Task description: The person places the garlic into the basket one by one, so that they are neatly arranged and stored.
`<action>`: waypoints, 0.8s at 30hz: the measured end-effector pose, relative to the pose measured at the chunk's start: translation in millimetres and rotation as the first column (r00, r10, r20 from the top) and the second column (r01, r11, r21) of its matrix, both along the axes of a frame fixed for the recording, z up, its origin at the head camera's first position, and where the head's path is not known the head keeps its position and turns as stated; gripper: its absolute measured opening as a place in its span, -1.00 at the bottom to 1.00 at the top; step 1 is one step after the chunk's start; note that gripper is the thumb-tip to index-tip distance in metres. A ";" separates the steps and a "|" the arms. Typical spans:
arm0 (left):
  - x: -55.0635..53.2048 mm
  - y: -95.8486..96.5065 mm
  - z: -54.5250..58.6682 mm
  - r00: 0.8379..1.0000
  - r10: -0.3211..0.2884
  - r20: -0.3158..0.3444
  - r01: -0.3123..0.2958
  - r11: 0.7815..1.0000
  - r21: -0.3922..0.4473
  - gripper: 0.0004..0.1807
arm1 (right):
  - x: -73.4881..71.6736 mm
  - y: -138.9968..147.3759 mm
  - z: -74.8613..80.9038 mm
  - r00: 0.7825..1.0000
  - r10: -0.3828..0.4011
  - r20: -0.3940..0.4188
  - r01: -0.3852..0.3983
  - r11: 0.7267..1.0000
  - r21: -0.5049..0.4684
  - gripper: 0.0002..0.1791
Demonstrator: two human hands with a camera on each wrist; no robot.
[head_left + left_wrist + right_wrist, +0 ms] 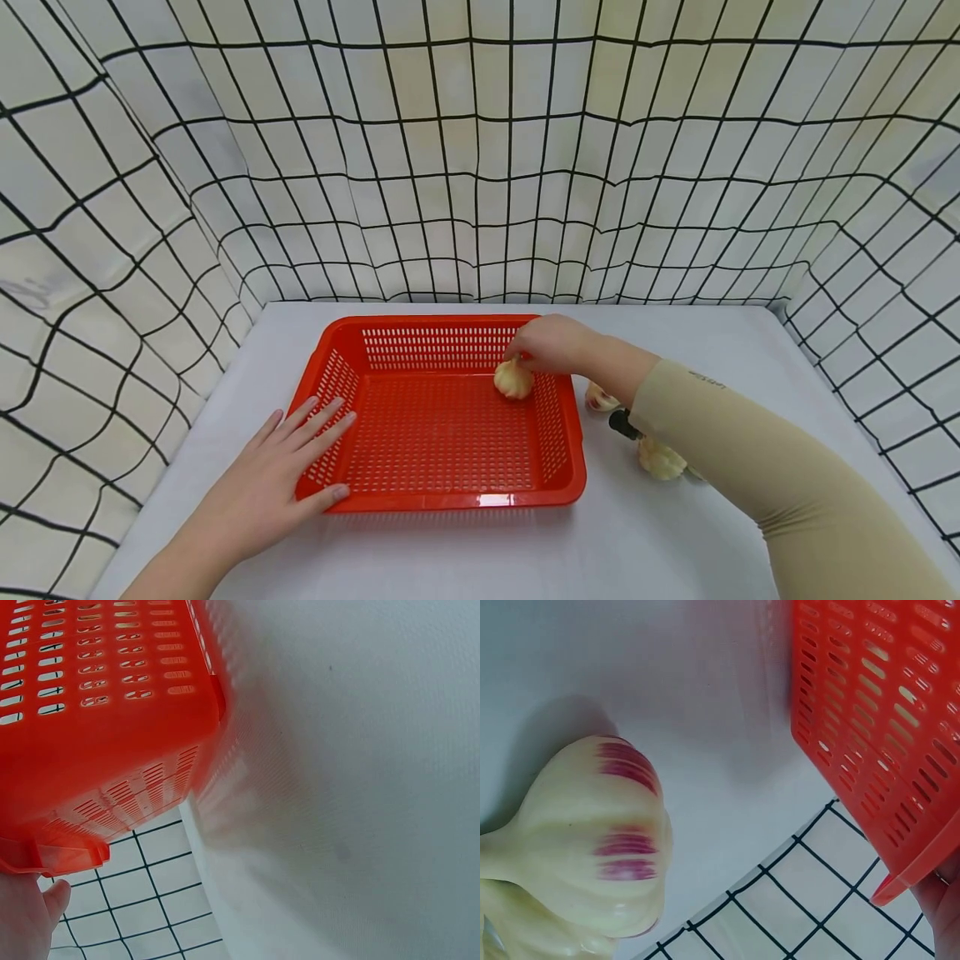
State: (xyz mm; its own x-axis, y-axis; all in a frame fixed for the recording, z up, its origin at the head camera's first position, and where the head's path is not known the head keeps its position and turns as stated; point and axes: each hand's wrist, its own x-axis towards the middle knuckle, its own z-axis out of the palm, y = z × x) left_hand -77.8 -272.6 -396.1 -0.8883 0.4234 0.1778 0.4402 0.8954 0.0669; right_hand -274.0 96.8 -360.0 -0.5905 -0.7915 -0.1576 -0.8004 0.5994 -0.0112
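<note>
A red plastic basket (pixel 450 502) with slotted walls sits on the white table. Inside its right end, my right hand (pixel 555 342) pinches a pale garlic bulb (pixel 513 381) by the top, with the wrist above the right rim. My left hand (pixel 273 479) lies across the basket's left rim, fingers spread and fairly straight. In the left wrist view that hand (pixel 26 922) shows only in part, below the basket's outer wall (pixel 112 735). The right wrist view has the right hand (pixel 941 907) at the basket's rim; the pinched bulb is hidden there.
Right of the basket, partly under my right forearm, lie more garlic bulbs (pixel 660 458), one of them (pixel 607 832) streaked purple. A small black piece (pixel 623 423) shows below the sleeve cuff. Black netting (pixel 480 200) over white sheeting encloses the table's back and sides.
</note>
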 end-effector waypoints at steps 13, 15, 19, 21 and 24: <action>1.9 1.7 2.3 1.000 -0.009 -0.002 0.009 1.000 0.003 -0.10 | 1.2 7.4 9.8 0.999 0.034 -0.006 -0.035 0.998 -0.055 -0.69; 1.9 1.8 2.3 1.000 -0.007 -0.001 0.007 1.000 0.000 -0.10 | 1.8 8.5 11.8 0.999 0.035 -0.004 -0.035 0.997 -0.062 -0.69; 2.4 1.8 2.7 1.000 -0.002 0.001 0.002 1.000 0.000 -0.11 | 3.4 12.2 16.7 1.000 0.030 0.000 -0.030 0.995 -0.095 -0.69; 2.8 1.8 3.1 1.000 -0.002 0.001 0.002 1.000 0.001 -0.10 | 5.1 15.4 20.2 1.000 0.020 0.015 -0.018 0.992 -0.125 -0.69; 2.6 1.6 2.9 1.000 -0.002 0.004 0.002 1.000 0.000 -0.10 | 7.8 21.9 24.5 1.000 0.006 0.020 -0.002 0.985 -0.173 -0.68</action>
State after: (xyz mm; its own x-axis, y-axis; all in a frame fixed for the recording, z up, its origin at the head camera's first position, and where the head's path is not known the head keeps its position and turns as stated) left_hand -75.2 -271.0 -393.2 -0.8881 0.4252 0.1746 0.4417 0.8945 0.0684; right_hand -266.1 118.6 -335.4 -0.5854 -0.8102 -0.0298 -0.8013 0.5838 -0.1304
